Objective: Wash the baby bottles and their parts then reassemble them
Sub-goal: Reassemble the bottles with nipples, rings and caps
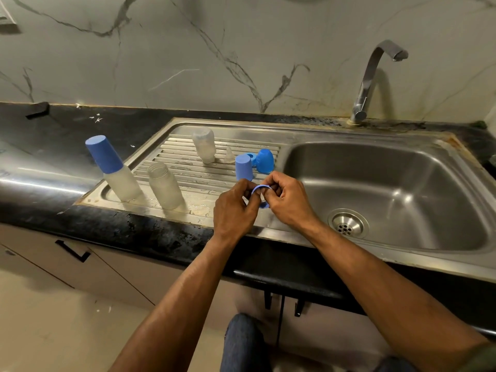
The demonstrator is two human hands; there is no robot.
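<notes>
Two bare hands are meeting over the front edge of the steel drainboard [150,167], and we are seeing the left hand [233,210] and the right hand [288,200] both pinching a blue plastic screw ring [259,187] between curled fingers and thumbs (whether a teat sits inside it we cannot tell). Just behind the hands a blue plastic cap [244,167] is standing on the drainboard, with a blue dome-shaped cap [264,160] and a second blue ring [251,156] lying beside it near the edge that borders the steel sink basin [402,189]. A clear silicone teat [229,154] is sitting beside a frosted bottle turned mouth-down [204,145] toward the back edge. Near the front left corner an open frosted bottle [165,189] is standing upright, and left of it a frosted bottle wearing a blue cap [114,169] is leaning slightly. A chrome tap [371,79] is rising behind the basin.
</notes>
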